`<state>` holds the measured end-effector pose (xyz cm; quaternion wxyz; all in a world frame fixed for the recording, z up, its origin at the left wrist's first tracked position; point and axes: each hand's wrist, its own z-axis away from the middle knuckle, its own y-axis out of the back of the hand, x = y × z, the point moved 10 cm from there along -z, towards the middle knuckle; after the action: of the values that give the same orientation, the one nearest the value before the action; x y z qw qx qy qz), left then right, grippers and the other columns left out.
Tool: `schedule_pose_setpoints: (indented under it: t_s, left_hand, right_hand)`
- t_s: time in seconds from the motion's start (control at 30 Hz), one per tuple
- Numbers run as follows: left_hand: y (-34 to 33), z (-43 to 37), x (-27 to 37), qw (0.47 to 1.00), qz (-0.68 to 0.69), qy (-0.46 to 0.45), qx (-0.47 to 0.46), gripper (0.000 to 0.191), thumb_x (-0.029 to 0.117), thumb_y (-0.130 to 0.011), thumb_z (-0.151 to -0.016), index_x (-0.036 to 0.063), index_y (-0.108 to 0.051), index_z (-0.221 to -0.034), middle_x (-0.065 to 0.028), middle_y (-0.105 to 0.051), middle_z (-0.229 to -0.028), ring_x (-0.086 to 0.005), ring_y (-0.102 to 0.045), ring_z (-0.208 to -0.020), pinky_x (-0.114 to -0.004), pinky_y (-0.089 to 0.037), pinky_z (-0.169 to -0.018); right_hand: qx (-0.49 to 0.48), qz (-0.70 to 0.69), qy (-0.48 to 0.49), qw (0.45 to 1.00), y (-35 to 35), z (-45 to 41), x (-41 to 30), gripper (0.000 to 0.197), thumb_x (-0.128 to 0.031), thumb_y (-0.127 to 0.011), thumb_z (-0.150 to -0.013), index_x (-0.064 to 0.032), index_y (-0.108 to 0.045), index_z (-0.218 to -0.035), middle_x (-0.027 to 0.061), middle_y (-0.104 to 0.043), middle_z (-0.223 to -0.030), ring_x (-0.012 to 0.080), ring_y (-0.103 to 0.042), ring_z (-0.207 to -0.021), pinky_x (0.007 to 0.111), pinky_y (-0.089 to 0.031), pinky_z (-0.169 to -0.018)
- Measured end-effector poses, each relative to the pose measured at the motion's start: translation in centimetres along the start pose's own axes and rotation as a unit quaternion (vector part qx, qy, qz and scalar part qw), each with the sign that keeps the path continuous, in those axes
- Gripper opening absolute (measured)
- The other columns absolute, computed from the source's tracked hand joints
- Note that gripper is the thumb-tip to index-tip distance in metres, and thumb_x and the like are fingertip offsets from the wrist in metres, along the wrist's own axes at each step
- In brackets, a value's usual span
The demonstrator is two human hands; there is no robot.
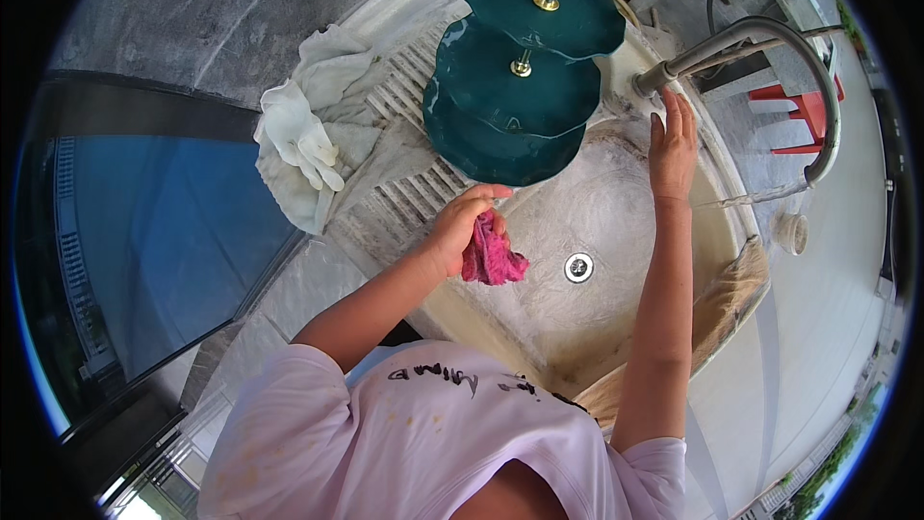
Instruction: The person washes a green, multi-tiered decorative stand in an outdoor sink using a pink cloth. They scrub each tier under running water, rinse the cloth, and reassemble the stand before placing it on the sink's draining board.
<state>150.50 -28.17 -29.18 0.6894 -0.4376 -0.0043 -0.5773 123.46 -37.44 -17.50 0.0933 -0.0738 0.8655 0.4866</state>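
My left hand (465, 227) grips a crumpled pink cloth (494, 256) over the near side of a stone sink (520, 289). Its fingertips reach the near rim of a three-tiered stand with dark green, wavy-edged plates (505, 159) and gold-coloured stems; whether they touch it I cannot tell. The stand is on the ribbed drainboard side of the sink. My right hand (673, 148) holds nothing, its thumb apart from the fingers, close below the base of a curved metal faucet (751, 29). Water (758, 198) runs from the spout toward my right forearm.
White rubber gloves (299, 133) and a pale cloth (289, 191) lie over the drainboard's left edge. A drain (579, 268) sits in the basin floor. Beyond the sink are a red plastic stool (801, 115) and a small pale cup (792, 233). A grey wall (180, 14) rises at left.
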Motion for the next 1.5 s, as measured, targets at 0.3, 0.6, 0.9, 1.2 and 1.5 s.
schedule_pose_setpoints:
  t_s: [0.3, 0.6, 0.9, 1.2, 1.5]
  left_hand:
    - [-0.6, -0.2, -0.6, 0.998, 0.048, 0.041, -0.02, 0.022, 0.011, -0.041, -0.093, 0.003, -0.053, -0.11, -0.0072, -0.056, -0.072, -0.0219, -0.06, -0.068, -0.037, -0.052, -0.068]
    - [-2.4, -0.8, -2.8, 0.998, -0.007, 0.031, -0.053, 0.021, 0.022, -0.051, -0.094, 0.0046, -0.058, -0.104, -0.006, -0.059, -0.075, -0.0188, -0.063, -0.072, -0.03, -0.051, -0.069]
    - [-1.9, -1.6, -1.5, 0.999, -0.024, -0.036, 0.007, 0.018, 0.014, -0.049, -0.093, 0.0041, -0.058, -0.105, -0.0054, -0.059, -0.08, -0.0175, -0.062, -0.078, -0.03, -0.051, -0.072]
    - [-4.6, -1.4, 2.6, 0.961, -0.175, -0.214, 0.031, 0.031, 0.023, -0.053, -0.096, 0.0021, -0.052, -0.118, -0.0094, -0.055, -0.116, -0.0166, -0.051, -0.111, -0.031, -0.04, -0.096]
    - [-3.3, -7.3, 13.2, 0.611, -0.55, -0.549, 0.153, 0.027, 0.009, -0.059, -0.083, 0.0022, -0.058, -0.11, -0.0164, -0.059, -0.112, -0.0362, -0.055, -0.103, -0.043, -0.043, -0.089]
  right_hand:
    - [0.05, -0.183, -0.184, 0.964, -0.9, -0.2, 6.0, 0.031, -0.025, -0.053, -0.095, -0.0087, -0.058, -0.121, 0.0063, -0.069, -0.099, 0.0159, -0.068, -0.082, 0.026, -0.056, -0.061]
    - [0.026, -0.331, -0.356, 0.874, -2.1, -1.5, 10.0, 0.041, -0.037, -0.048, -0.097, -0.0041, -0.06, -0.117, 0.0099, -0.067, -0.102, 0.0138, -0.065, -0.085, 0.026, -0.056, -0.054]
    - [-0.184, -0.444, -0.289, 0.828, -4.1, 13.1, -8.0, 0.049, -0.031, -0.048, -0.098, -0.0021, -0.04, -0.136, 0.0181, -0.052, -0.129, 0.0248, -0.048, -0.121, 0.035, -0.041, -0.098]
    - [-0.191, -0.747, -0.435, 0.466, -2.8, 24.5, -11.2, 0.063, -0.043, -0.061, -0.088, 0.0044, -0.049, -0.127, 0.0133, -0.06, -0.118, 0.0193, -0.057, -0.107, 0.034, -0.044, -0.095]
    - [-0.059, -0.73, -0.53, 0.428, 0.1, 33.9, -6.6, 0.06, -0.055, -0.04, -0.092, -0.0034, -0.051, -0.119, 0.0135, -0.061, -0.09, 0.0275, -0.058, -0.069, 0.039, -0.045, -0.059]
